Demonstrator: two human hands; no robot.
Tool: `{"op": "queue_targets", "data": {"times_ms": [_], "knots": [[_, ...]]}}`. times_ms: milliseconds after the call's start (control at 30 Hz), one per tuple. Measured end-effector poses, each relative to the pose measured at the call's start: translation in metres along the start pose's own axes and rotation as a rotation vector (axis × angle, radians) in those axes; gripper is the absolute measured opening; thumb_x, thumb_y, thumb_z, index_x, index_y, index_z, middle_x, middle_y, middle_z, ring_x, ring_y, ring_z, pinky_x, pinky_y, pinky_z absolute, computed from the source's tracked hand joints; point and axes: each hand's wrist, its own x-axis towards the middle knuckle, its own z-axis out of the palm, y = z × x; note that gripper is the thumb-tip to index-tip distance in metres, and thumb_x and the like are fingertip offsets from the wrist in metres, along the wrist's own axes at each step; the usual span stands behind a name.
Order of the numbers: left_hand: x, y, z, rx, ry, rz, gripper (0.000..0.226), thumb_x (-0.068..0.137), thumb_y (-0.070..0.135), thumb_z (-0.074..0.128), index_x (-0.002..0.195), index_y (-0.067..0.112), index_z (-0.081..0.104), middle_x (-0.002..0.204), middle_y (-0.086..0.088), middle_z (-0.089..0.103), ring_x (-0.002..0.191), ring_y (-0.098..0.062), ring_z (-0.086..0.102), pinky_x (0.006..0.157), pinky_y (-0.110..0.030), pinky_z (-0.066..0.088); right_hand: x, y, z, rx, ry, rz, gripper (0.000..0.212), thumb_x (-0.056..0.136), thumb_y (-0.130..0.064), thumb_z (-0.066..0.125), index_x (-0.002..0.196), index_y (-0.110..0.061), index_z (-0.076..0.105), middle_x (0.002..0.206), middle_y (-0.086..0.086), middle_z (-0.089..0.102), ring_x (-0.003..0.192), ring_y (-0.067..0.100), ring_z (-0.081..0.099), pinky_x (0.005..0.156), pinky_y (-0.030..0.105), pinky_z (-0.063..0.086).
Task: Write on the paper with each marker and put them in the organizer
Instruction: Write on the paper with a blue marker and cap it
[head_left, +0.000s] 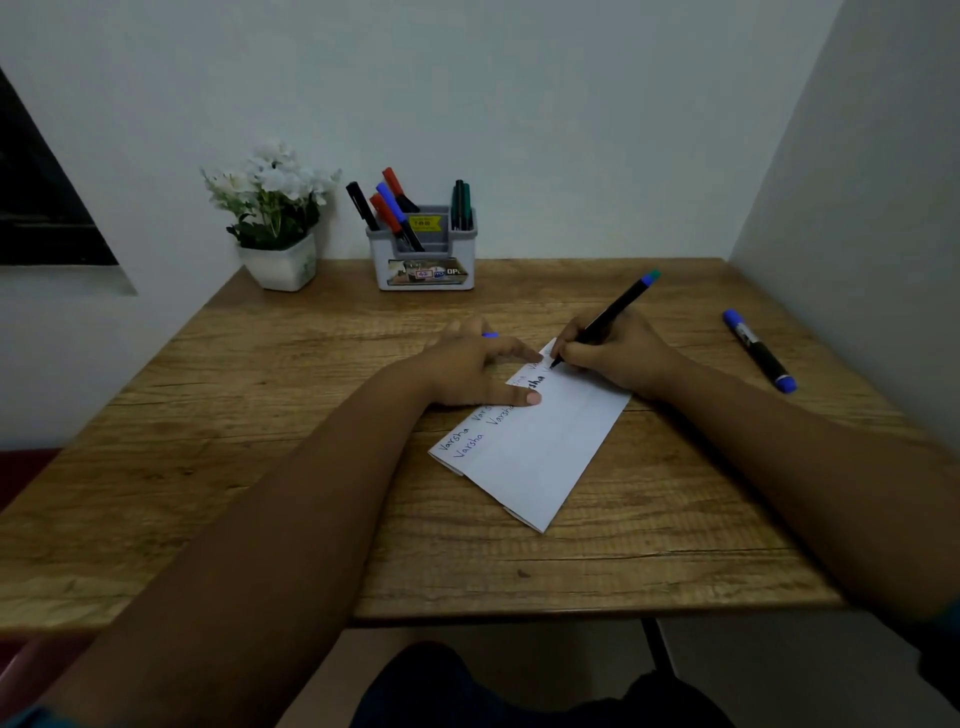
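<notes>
A folded white paper (540, 452) lies slanted on the wooden table (260, 415), with handwritten words along its upper edge. My right hand (618, 358) grips a black marker (613, 312) with a blue-green end, its tip on the paper's far corner. My left hand (478, 369) rests on the paper's upper edge with thumb and forefinger spread, and a small blue cap (490, 335) shows between its fingers. A grey organizer (423, 260) at the back holds several markers: black, red, blue and green. A capped blue marker (759, 351) lies on the table to the right.
A white pot of white flowers (275, 218) stands left of the organizer. Walls close the table in at the back and on the right. A dark window opening is on the left wall.
</notes>
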Motion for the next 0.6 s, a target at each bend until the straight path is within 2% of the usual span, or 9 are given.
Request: {"op": "queue_targets", "data": {"times_ms": [133, 233, 333, 400, 500, 600], "knots": [[-0.0006, 0.0003, 0.0003, -0.01, 0.001, 0.004, 0.06, 0.073, 0.07, 0.062, 0.129, 0.057, 0.044, 0.127, -0.002, 0.034, 0.129, -0.025, 0.025, 0.093, -0.038, 0.025, 0.0, 0.0009, -0.0008, 0.023, 0.03, 0.027, 0.012, 0.08, -0.012, 0.066, 0.073, -0.017, 0.074, 0.071, -0.016, 0.071, 0.072, -0.003, 0.064, 0.068, 0.017, 0.048], [-0.0011, 0.0003, -0.0003, -0.012, 0.001, 0.004, 0.06, 0.073, 0.069, 0.063, 0.13, 0.057, 0.044, 0.131, -0.004, 0.034, 0.131, -0.026, 0.024, 0.099, -0.041, 0.027, -0.0005, -0.0011, 0.0004, 0.017, 0.022, 0.011, 0.016, 0.081, -0.012, 0.067, 0.07, -0.022, 0.073, 0.071, -0.018, 0.071, 0.072, -0.005, 0.064, 0.065, 0.01, 0.048], [-0.0014, 0.001, -0.0003, -0.007, -0.001, -0.001, 0.06, 0.073, 0.07, 0.062, 0.129, 0.058, 0.044, 0.132, -0.004, 0.034, 0.132, -0.027, 0.024, 0.102, -0.044, 0.028, -0.0011, -0.0021, -0.0004, -0.011, 0.019, 0.009, 0.015, 0.08, -0.015, 0.068, 0.068, -0.024, 0.073, 0.074, -0.012, 0.072, 0.074, -0.002, 0.063, 0.068, 0.017, 0.05], [-0.0017, 0.0008, -0.0006, -0.015, -0.002, -0.001, 0.06, 0.073, 0.07, 0.062, 0.129, 0.058, 0.044, 0.126, -0.002, 0.034, 0.13, -0.027, 0.026, 0.101, -0.044, 0.028, -0.0011, -0.0017, -0.0008, -0.021, 0.028, 0.013, 0.018, 0.08, -0.015, 0.068, 0.067, -0.027, 0.071, 0.072, -0.015, 0.071, 0.073, -0.002, 0.063, 0.07, 0.022, 0.05], [-0.002, 0.0009, -0.0007, -0.012, 0.001, 0.005, 0.06, 0.073, 0.07, 0.062, 0.129, 0.057, 0.045, 0.127, -0.003, 0.035, 0.13, -0.027, 0.027, 0.102, -0.044, 0.028, -0.001, -0.0019, -0.0004, -0.021, 0.045, 0.023, 0.02, 0.081, -0.015, 0.068, 0.067, -0.029, 0.071, 0.07, -0.019, 0.069, 0.072, -0.004, 0.063, 0.07, 0.021, 0.048], [-0.0021, 0.0013, -0.0008, -0.012, 0.002, 0.004, 0.059, 0.073, 0.069, 0.063, 0.129, 0.057, 0.045, 0.126, -0.003, 0.035, 0.129, -0.027, 0.028, 0.1, -0.043, 0.029, -0.0008, -0.0018, 0.0002, -0.027, 0.041, 0.019, 0.016, 0.081, -0.015, 0.069, 0.069, -0.025, 0.072, 0.075, -0.014, 0.071, 0.076, 0.0, 0.065, 0.071, 0.022, 0.05]]}}
